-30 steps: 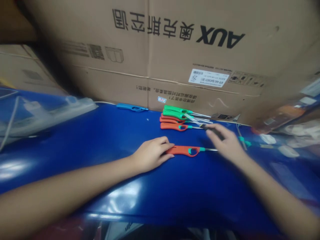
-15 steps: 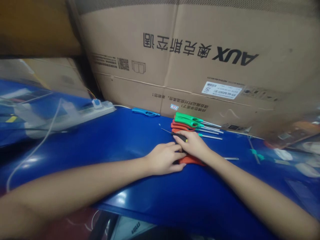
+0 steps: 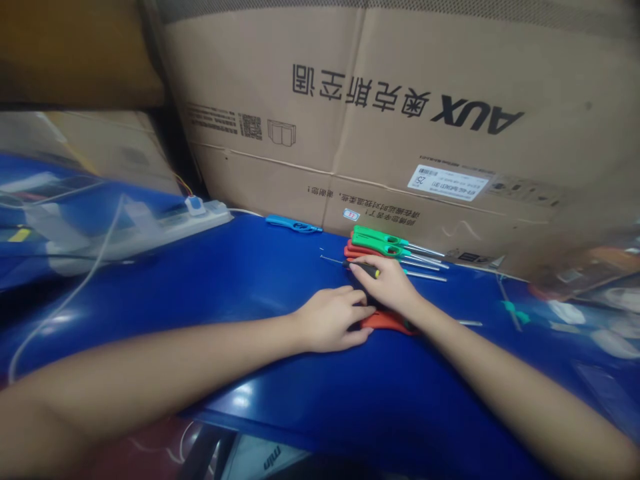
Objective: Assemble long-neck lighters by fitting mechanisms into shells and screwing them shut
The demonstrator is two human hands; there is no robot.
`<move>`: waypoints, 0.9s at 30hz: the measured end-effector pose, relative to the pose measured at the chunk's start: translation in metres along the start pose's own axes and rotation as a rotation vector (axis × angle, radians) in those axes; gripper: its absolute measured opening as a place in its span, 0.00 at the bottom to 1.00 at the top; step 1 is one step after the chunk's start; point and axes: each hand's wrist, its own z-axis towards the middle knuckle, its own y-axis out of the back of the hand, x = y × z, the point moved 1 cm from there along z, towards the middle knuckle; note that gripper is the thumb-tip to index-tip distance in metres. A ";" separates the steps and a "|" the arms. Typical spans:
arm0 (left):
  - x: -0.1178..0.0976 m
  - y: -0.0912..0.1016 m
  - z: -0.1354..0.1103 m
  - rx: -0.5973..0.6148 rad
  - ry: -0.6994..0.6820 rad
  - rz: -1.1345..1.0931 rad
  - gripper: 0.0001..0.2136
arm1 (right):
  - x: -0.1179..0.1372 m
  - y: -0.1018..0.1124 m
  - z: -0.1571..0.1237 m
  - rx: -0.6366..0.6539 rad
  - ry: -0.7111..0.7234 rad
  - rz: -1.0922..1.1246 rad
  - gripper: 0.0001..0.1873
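Note:
My right hand [image 3: 391, 281] is closed around a screwdriver [image 3: 369, 269] with a black and yellow handle. Its thin shaft points left, low over the blue table, and beside the tip is a tiny light thing too small to name. Just below, my left hand [image 3: 334, 320] presses its fingers on the left end of an orange long-nosed lighter [image 3: 390, 322]. My right wrist crosses over this lighter and hides part of it; its metal tube comes out on the right. Behind the right hand lie several more lighters, including green ones [image 3: 377, 239] and red ones [image 3: 357, 250].
An upside-down printed cardboard box [image 3: 380, 153] stands as a wall behind the table [image 3: 240, 280]. A blue lighter [image 3: 294, 224] lies by its base. To the left is a white power strip [image 3: 165, 232] with cables. Blurred small parts [image 3: 565, 310] lie at the right.
The screwdriver has turned slightly in my right hand, its yellow part now sitting higher. My left hand stays on the orange lighter. The whole view has shifted a little.

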 end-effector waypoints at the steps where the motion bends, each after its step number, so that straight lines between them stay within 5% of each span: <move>1: 0.000 0.000 0.000 0.008 0.004 -0.003 0.18 | 0.001 0.003 -0.002 -0.031 -0.011 0.036 0.13; 6: 0.002 0.001 0.000 0.029 -0.023 -0.034 0.18 | 0.005 0.028 -0.025 -0.150 -0.114 0.221 0.14; 10: 0.000 0.002 -0.001 0.031 -0.024 -0.106 0.19 | 0.003 0.048 -0.054 -0.173 -0.365 0.701 0.19; 13: -0.005 0.001 0.000 0.001 0.036 -0.236 0.19 | -0.001 0.059 -0.068 -0.205 -0.439 0.843 0.23; 21: -0.005 -0.002 0.010 -0.179 0.509 -1.204 0.18 | -0.025 0.063 -0.075 -0.259 -0.433 1.008 0.15; 27: 0.003 0.001 0.013 -0.307 0.666 -1.571 0.14 | -0.029 0.064 -0.078 -0.239 -0.435 1.047 0.05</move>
